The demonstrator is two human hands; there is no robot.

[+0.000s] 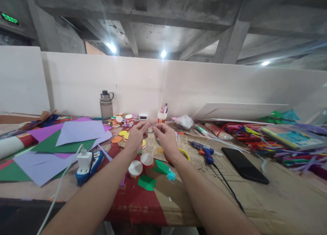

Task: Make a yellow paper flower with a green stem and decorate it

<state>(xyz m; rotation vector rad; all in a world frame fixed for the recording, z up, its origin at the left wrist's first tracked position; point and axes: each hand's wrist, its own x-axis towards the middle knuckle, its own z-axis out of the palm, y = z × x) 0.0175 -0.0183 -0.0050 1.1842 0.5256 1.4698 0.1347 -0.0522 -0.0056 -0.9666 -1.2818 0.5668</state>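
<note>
Out over the middle of the table, my left hand and my right hand are close together, thumbs and forefingers pinched. Whatever is between the fingertips, if anything, is too small to make out. Below them stand two small white-topped round tubs with red sides. Green paper pieces and a light-blue paper flower lie nearer me. Round yellow paper pieces and an orange disc are left of my left hand. A yellow ring is partly hidden behind my right wrist.
A blue glue gun with a black cord and a black phone lie to the right, near heaped coloured strips. Coloured paper sheets and a power strip are left. A bottle and pen cup stand behind.
</note>
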